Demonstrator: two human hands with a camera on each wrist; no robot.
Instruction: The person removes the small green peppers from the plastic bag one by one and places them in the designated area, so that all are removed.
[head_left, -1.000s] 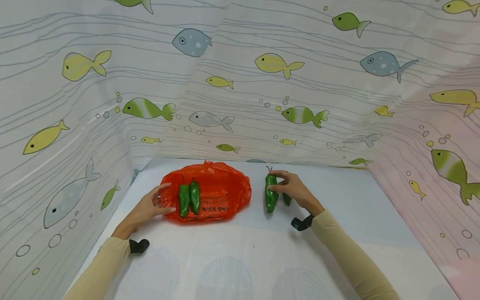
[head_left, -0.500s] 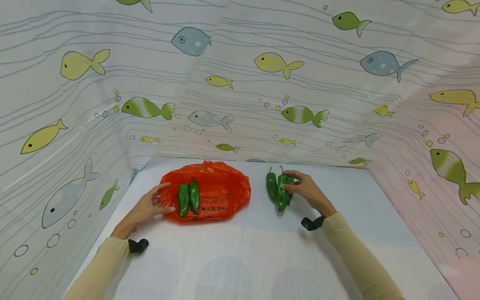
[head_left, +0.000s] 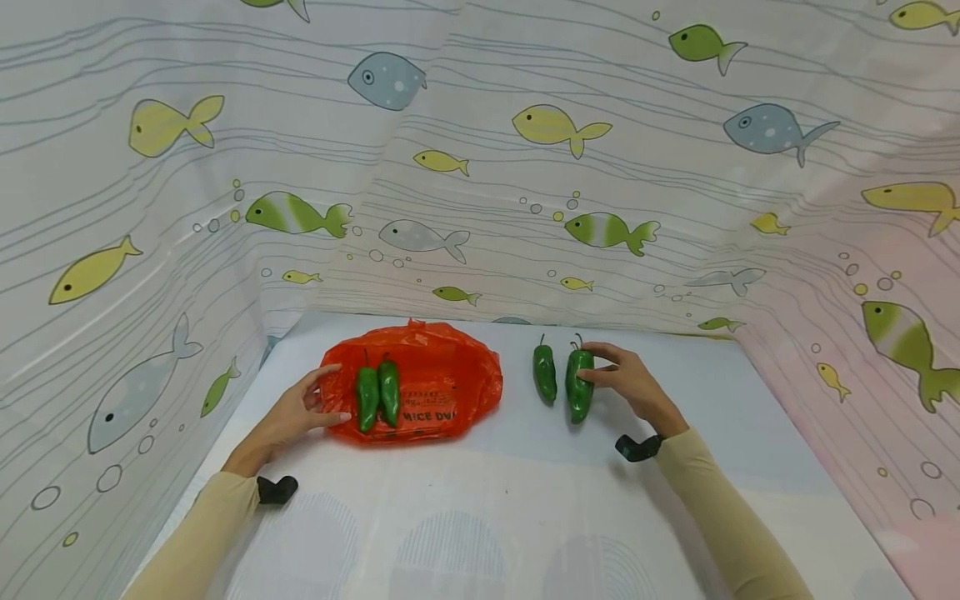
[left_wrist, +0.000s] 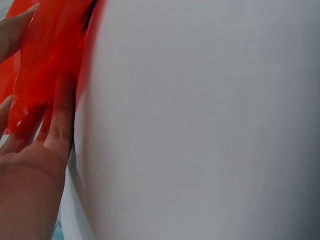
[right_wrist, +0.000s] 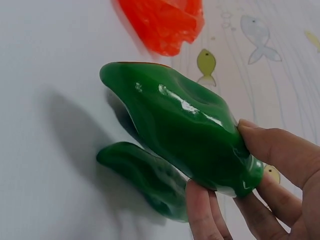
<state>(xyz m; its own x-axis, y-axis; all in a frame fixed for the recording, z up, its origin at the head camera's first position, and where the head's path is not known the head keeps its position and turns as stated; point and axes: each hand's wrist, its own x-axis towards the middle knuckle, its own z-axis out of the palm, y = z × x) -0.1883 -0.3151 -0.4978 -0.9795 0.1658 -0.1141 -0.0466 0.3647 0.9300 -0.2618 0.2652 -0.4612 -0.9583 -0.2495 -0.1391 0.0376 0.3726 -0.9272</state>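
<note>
My left hand [head_left: 288,421] grips the left edge of a red plastic bag [head_left: 472,383], fingers and thumb around its rim. In the left wrist view some fingers show through the red film. Two green peppers [head_left: 388,392] lie side by side in the bag's left half. To the right, my right hand [head_left: 626,383] holds a green pepper [head_left: 580,387] near its stem end, between thumb and fingers. Two stems show at that spot. In the right wrist view another pepper [right_wrist: 145,180] lies below the held one. A separate pepper [head_left: 545,375] lies to the left of the right hand.
A white table [head_left: 465,517] with faint striped arches lies under everything. Behind it and on both sides hangs a white sheet [head_left: 495,192] printed with fish and wavy lines. Black wrist cameras [head_left: 637,447] sit on both wrists.
My right hand has moved right with its pepper, away from the pepper that now lies separately on the left and was hidden at first. The left hand and the bag have stayed put.
</note>
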